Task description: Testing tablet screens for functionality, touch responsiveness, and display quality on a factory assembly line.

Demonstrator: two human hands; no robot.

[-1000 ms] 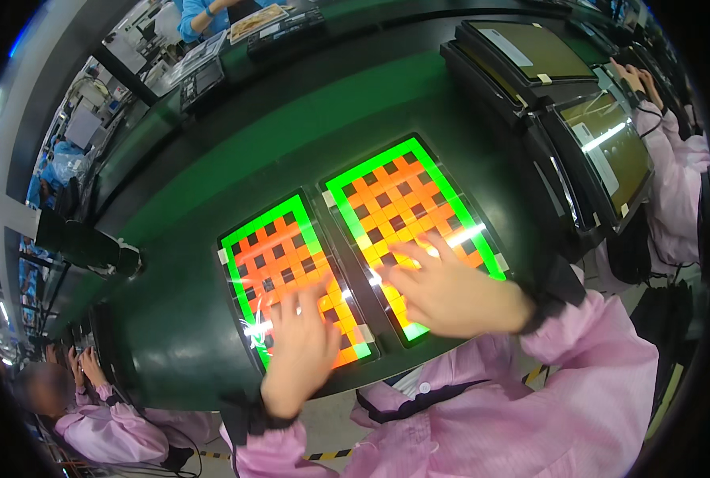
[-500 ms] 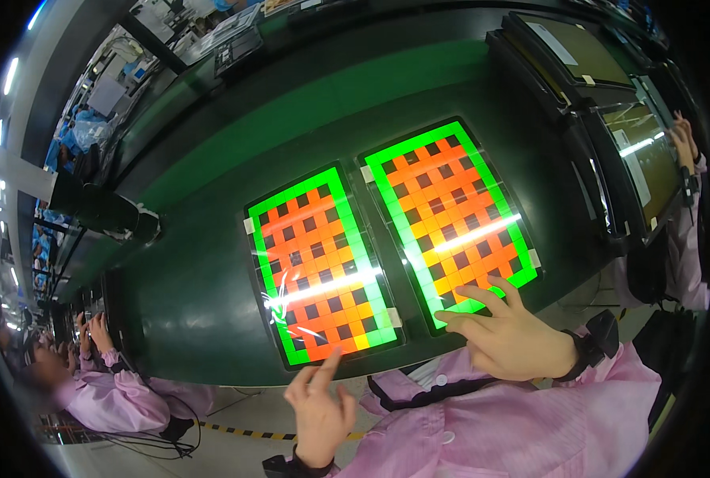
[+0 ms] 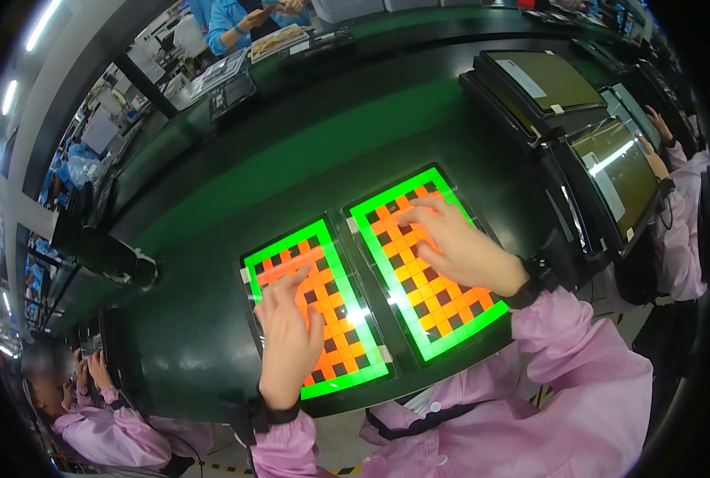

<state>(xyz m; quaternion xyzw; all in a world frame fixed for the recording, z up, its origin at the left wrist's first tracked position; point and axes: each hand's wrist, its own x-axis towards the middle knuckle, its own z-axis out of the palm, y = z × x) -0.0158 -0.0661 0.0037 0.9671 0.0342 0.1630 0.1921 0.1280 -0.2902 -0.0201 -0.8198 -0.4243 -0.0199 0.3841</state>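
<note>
Two lit tablet-like display panels lie side by side on a dark green bench. Both glow with a bright green border around an orange and black checkered grid. Over the left display panel [image 3: 341, 319] is my left hand [image 3: 287, 334], fingers extended and apart, holding nothing. My right hand [image 3: 462, 247] hovers over or touches the upper part of the right display panel [image 3: 415, 283]; which of the two I cannot tell. Its fingers are spread and slightly bent, with nothing in them. Each hand covers part of the grid beneath it. Pale tabs stick out at the panels' edges.
Stacks of dark panels in black trays [image 3: 542, 80] stand at the right, with another tilted panel [image 3: 618, 175] nearer. A black cylindrical fixture [image 3: 112, 255] is at the left. Co-workers in pink sit at both sides; one in blue [image 3: 239, 24] is across the green bench [image 3: 188, 319].
Both hands have moved forward from the panels' near edges to over their grids. The view has shifted, so the panels appear lower and a person in blue shows at the top.
</note>
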